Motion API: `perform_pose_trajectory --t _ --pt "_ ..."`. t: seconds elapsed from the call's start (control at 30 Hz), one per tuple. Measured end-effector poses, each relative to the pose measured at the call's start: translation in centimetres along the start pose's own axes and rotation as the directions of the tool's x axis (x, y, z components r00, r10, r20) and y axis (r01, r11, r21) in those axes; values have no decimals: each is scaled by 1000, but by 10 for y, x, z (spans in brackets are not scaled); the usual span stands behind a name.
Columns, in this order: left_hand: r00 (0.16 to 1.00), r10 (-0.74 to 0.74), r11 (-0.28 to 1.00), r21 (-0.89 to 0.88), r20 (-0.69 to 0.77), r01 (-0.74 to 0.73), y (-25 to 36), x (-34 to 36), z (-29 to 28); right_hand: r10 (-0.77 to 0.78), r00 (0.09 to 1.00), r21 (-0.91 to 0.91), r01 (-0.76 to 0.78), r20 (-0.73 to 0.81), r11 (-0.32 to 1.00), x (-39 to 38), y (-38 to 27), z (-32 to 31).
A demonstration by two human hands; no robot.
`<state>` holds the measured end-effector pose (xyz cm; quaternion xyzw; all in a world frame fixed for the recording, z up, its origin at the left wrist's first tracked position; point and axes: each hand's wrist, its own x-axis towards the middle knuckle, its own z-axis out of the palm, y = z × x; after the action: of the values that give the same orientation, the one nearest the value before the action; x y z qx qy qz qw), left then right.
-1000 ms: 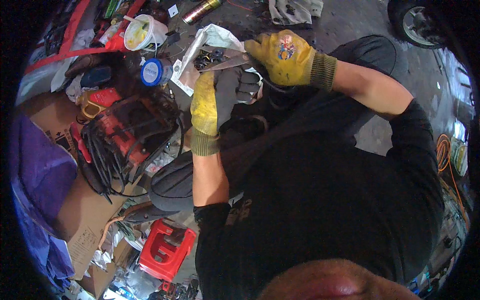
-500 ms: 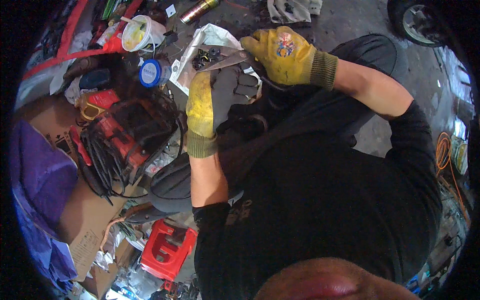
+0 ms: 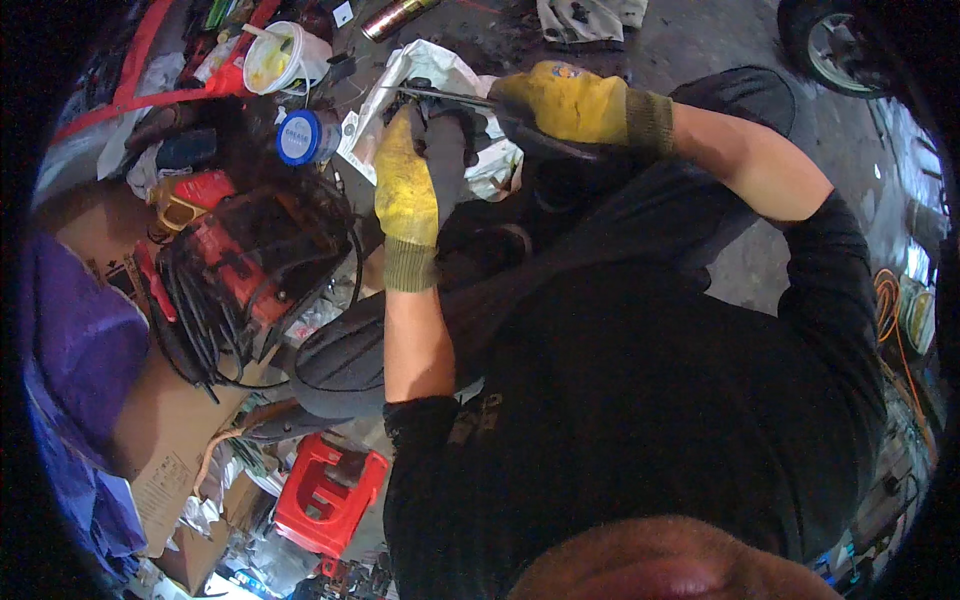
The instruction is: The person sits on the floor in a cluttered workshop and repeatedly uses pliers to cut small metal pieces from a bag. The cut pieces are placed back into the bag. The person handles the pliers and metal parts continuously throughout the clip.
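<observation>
Both my hands wear yellow work gloves with dark grey palms. My right hand is closed around the handles of a pair of metal shears, whose blades point left and show edge-on. My left hand is at the blade end, fingers bent round a small black piece. The shape of that piece is partly hidden by the glove. Under and behind both hands spreads a crumpled white plastic bag, with dark bits by its opening.
A blue-lidded grease tub and a white bucket stand to the left. Nearer lie a red-and-black machine with coiled cable, cardboard and a red plastic frame. A wheel is at the far right.
The shears have turned from blades spread flat to edge-on, lower at the right. My left hand has moved up and curled toward the black piece.
</observation>
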<state>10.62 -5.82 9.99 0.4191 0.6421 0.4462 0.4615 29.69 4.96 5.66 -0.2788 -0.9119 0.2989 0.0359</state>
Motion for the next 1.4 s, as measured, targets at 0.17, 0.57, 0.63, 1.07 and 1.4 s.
perform_pose_trajectory --t 0.17,0.57,0.63,1.07,1.4 --pt "997 -34 996 -79 65 40 2 1 -8 -78 987 199 49 139 979 -7 -10 -29" --pt "943 -242 443 -838 230 318 -22 7 -9 -524 778 -217 477 -347 852 -22 29 45" --pt "871 26 107 -868 491 486 -37 13 -11 -427 844 -97 419 -325 903 -25 14 39" --pt "910 -145 534 -744 388 402 -16 10 -23 -293 944 243 323 -152 915 -14 -3 2" --pt "992 -2 911 -408 -129 -51 -10 6 5 125 988 218 -103 -88 971 9 -17 4"
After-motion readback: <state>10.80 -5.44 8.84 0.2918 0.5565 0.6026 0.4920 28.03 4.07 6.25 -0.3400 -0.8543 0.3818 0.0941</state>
